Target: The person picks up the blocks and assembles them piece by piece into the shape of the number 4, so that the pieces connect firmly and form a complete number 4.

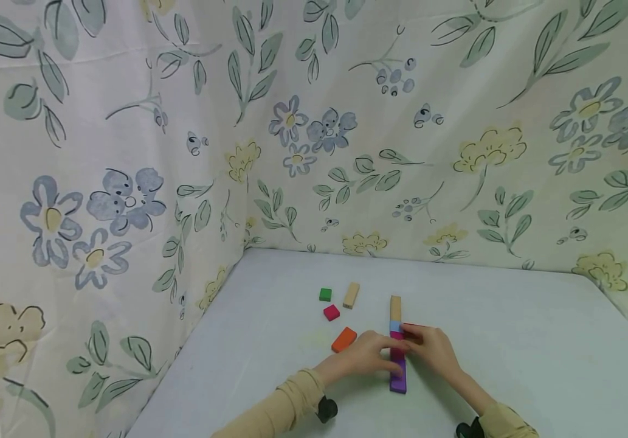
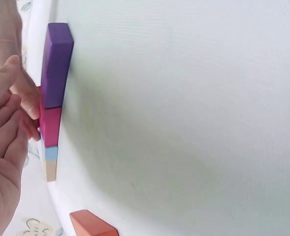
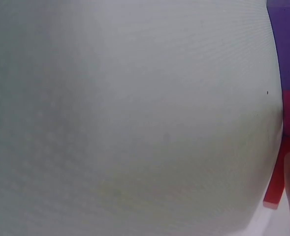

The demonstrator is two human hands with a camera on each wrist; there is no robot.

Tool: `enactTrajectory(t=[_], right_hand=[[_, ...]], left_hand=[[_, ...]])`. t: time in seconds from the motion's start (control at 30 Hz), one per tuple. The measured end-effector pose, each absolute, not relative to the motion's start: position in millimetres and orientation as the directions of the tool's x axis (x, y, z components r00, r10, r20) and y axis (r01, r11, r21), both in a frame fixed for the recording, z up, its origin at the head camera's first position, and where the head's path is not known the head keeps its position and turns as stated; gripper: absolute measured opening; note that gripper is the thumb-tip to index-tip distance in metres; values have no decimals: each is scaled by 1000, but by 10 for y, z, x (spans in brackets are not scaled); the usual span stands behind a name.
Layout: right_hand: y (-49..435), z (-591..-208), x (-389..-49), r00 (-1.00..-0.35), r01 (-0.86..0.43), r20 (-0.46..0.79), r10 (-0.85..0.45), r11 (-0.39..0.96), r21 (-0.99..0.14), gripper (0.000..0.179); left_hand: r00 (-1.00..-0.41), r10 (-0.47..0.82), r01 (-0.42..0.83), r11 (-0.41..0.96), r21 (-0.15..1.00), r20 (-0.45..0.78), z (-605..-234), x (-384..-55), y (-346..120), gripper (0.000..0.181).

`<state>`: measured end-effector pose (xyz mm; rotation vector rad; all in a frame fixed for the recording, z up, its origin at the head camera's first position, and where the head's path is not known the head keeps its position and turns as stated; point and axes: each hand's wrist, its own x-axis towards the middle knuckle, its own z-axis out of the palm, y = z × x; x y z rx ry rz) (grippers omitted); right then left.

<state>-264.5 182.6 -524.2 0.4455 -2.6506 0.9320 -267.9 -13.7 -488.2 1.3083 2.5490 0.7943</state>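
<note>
A straight row of blocks runs away from me on the white table: a purple block (image 1: 398,383) nearest, then a magenta block (image 2: 50,126), a light blue block (image 1: 394,326) and a plain wooden block (image 1: 396,307) farthest. My right hand (image 1: 435,351) is at the row's right side and pinches a red block (image 3: 278,174), whose far part is largely covered by the fingers in the head view. From the left, my left hand (image 1: 362,354) reaches over the row with fingers loosely extended above the magenta and purple blocks. Whether its fingertips touch them is hard to see.
Left of the row lie an orange block (image 1: 344,339), a small pinkish-red block (image 1: 331,312), a small green block (image 1: 325,294) and another plain wooden block (image 1: 351,295). Floral cloth (image 1: 303,201) hangs along the table's back and left edges.
</note>
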Motion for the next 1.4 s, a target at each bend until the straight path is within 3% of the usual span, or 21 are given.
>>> enactTrajectory(t=[0.6, 0.8, 1.4], right_hand=[[1819, -5263, -2645, -936, -329, 309, -169, 730, -599, 34], [1831, -5275, -2659, -935, -330, 315, -164, 731, -597, 34], [1819, -5230, -2639, -937, -325, 307, -163, 726, -606, 35]], left_hand=[[-877, 450, 366, 397, 842, 168, -4868, -2780, -657, 43], [-906, 374, 339, 366, 867, 197, -4898, -2799, -806, 38], [-978, 74, 206, 502, 840, 196, -5252, -2544, -882, 44]])
